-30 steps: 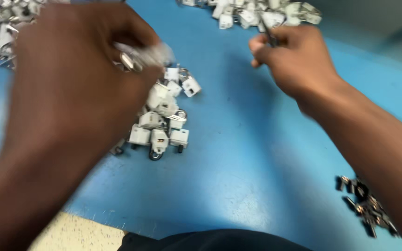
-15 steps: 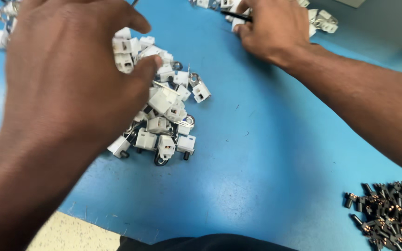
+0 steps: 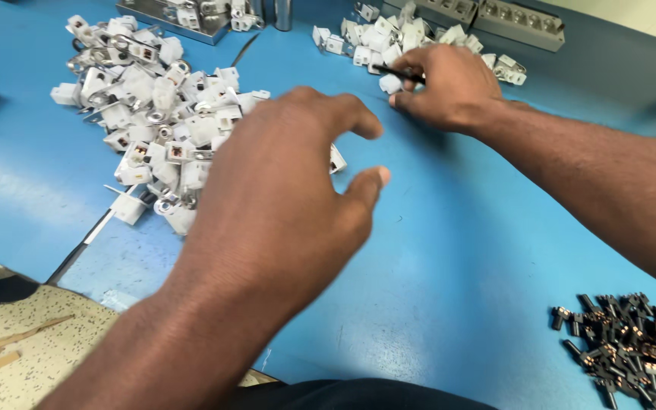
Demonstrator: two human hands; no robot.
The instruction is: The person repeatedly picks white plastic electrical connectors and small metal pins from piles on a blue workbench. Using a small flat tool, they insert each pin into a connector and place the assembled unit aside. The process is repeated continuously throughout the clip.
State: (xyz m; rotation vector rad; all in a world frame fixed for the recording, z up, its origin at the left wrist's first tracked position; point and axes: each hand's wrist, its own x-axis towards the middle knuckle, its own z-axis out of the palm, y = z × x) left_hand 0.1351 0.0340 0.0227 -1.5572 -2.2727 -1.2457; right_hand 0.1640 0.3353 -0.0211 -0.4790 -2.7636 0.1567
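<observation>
Left hand (image 3: 267, 220) is nearest the camera, hovering palm-down over the blue table (image 3: 434, 258), fingers spread and loose, gripping nothing that I can see. It sits over the near edge of the big pile of white plastic parts (image 3: 153, 114), which spreads away to my left; one white piece (image 3: 337, 159) peeks out just under my fingers, and I cannot tell if it is touched. Off to my near right, well apart from both hands, lies a heap of small dark metal pieces (image 3: 632, 349) with copper-coloured bits.

Farther out, my right hand (image 3: 449, 87) is curled shut around a thin dark tool (image 3: 400, 74), pinched between thumb and fingers, its tip poking left toward a second, smaller pile of white parts (image 3: 389, 42). That hand rests at the near edge of that pile, touching or just beside a piece.

Farthest back: a metal tray (image 3: 184, 19) with more white parts in it, and a grey block with round sockets (image 3: 510, 19) along the table's back edge.

Judging by looks, the white parts are light, stiff moulded plastic with small metal inserts, not fragile, a bit slick. They tangle in a pile, so best pinch one by its flat plastic sides, not the metal tabs.
</observation>
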